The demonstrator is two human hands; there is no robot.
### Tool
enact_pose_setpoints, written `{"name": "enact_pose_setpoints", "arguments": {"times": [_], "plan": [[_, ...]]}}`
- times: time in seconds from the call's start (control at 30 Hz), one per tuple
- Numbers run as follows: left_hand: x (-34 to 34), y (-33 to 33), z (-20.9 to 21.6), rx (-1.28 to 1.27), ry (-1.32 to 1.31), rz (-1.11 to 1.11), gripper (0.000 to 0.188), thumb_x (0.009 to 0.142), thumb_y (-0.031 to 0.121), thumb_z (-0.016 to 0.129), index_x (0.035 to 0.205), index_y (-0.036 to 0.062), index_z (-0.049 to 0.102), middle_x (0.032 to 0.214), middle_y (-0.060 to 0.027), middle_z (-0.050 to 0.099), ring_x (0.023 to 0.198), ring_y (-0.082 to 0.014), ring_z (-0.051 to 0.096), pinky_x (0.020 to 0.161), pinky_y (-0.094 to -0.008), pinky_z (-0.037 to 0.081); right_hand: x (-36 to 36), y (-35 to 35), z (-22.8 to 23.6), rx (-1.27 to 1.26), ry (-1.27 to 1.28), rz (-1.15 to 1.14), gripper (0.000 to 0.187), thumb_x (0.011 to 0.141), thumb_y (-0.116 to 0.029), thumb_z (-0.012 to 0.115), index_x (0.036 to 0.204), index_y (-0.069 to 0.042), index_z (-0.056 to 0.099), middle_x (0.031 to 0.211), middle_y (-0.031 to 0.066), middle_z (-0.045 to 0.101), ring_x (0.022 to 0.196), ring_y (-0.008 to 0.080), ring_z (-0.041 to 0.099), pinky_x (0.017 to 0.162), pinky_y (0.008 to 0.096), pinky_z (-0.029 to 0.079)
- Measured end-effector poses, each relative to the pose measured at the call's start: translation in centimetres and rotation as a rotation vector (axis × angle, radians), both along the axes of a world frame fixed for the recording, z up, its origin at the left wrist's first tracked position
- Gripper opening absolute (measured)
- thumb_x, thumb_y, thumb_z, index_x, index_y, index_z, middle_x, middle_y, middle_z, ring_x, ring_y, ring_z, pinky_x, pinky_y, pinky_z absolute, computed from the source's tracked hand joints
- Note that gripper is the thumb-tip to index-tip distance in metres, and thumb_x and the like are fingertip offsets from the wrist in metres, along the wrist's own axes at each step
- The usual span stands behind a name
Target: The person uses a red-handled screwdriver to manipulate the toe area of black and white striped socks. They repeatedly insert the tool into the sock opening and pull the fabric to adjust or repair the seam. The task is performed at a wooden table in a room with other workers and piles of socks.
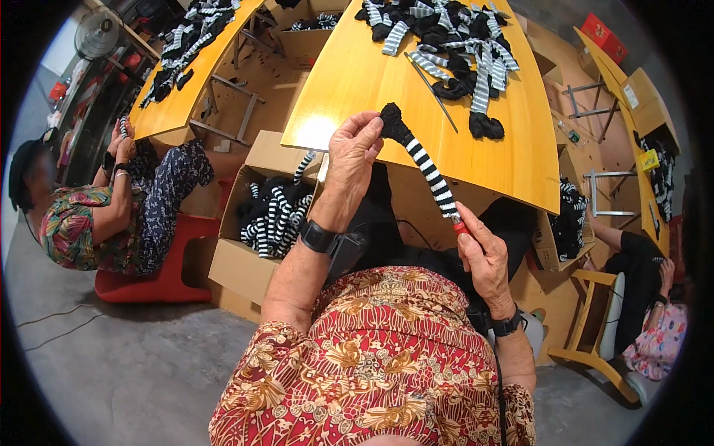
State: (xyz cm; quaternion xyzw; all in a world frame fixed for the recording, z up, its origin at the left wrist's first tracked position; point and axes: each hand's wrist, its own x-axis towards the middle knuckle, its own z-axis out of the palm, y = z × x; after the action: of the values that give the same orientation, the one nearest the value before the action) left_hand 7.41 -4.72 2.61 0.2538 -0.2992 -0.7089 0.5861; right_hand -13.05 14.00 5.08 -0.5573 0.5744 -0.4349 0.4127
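Observation:
A narrow knitted tube (pixel 429 172) with black and white stripes and a wider black end stretches between my hands, over the table's near edge. My left hand (pixel 352 152) pinches the black end between thumb and fingers. In my right hand (pixel 483 256) is a red handle (pixel 461 226), gripped at the tube's striped end. Whatever the handle joins to is hidden, seemingly inside the knit, so I cannot tell the tool's kind. On the yellow table (pixel 349 82) in front lies a heap of grey-striped and black knitted pieces (pixel 454 44).
A thin rod (pixel 431 91) lies beside the heap. Left of my legs stands an open cardboard box (pixel 245 271) of striped tubes; another box (pixel 550 249) is at the right. People sit at the far left (pixel 97 215) on a red chair (pixel 160 279) and at the right (pixel 654 327) by a wooden chair (pixel 587 327).

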Motion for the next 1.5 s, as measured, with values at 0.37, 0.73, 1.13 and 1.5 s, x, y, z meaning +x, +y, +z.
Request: {"name": "enact_pose_setpoints", "arguments": {"times": [0.37,0.73,1.13,1.5], "plan": [[1.2,-0.1,0.7,0.048,-0.045,-0.281,0.019,0.088,0.011,0.069,0.104,0.0039,0.061,0.089,-0.0036,0.065,0.074,-0.0102,0.063,0.066,-0.0186,0.052,-0.1,-0.7,0.6,-0.117,0.092,0.038,0.042,0.089,-0.005,0.055,0.131,-0.004,0.056,0.108,0.0101,0.067,0.08,0.0109,0.059,0.075,0.0251,0.049],[-0.1,0.5,0.7,-0.337,-0.281,-0.089,0.014,0.086,0.004,0.069,0.097,0.0055,0.06,0.092,0.0016,0.062,0.082,-0.0091,0.06,0.079,-0.0233,0.05,-0.3,-0.8,1.0,0.081,-0.308,0.036,0.039,0.095,-0.013,0.051,0.133,-0.004,0.055,0.065,-0.0002,0.053,0.048,0.0031,0.041,0.043,0.0187,0.033],[-1.2,1.5,0.2,-0.32,-0.239,-0.084,0.014,0.087,0.006,0.068,0.099,0.0048,0.061,0.091,0.0003,0.063,0.084,-0.0087,0.06,0.079,-0.0239,0.051,2.0,-1.0,0.6,-0.425,0.291,-0.179,0.04,0.086,0.002,0.059,0.126,0.0,0.059,0.077,0.0069,0.059,0.064,0.0139,0.055,0.06,0.0272,0.046],[1.8,0.1,2.7,-0.29,-0.257,-0.282,0.033,0.09,0.014,0.067,0.119,0.0011,0.06,0.096,-0.0034,0.067,0.088,-0.0104,0.064,0.082,-0.0246,0.052,0.5,-1.2,1.0,-0.702,0.644,-0.026,0.055,0.073,0.006,0.067,0.127,-0.003,0.059,0.067,0.0061,0.051,0.057,0.0195,0.051,0.05,0.0303,0.044]]}}
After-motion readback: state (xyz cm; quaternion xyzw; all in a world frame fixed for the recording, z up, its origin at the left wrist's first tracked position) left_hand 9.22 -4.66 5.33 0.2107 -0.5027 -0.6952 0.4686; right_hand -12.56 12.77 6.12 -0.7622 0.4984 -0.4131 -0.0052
